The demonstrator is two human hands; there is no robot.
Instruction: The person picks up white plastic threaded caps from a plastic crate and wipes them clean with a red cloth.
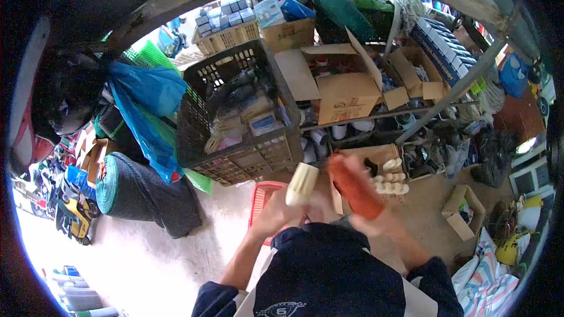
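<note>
A pale cream, ribbed cylindrical piece (303,183) stands up from my left hand (275,213), whose fingers are wrapped round its lower end. To the right, my right hand (376,221) grips a long orange-red object (355,186), tilted and blurred by motion. The two held things are apart, in front of my chest. Below and behind my left hand is a red plastic basket (258,199), partly hidden by my arm. Just beyond the orange-red object, an open cardboard box (376,154) holds white knobbly pieces (392,183).
A large black crate (247,161) full of packets stands ahead. Open cardboard boxes (346,97) sit on the shelf to its right. A rolled dark net (147,194) lies at left; a small open box (464,214) is on the right floor.
</note>
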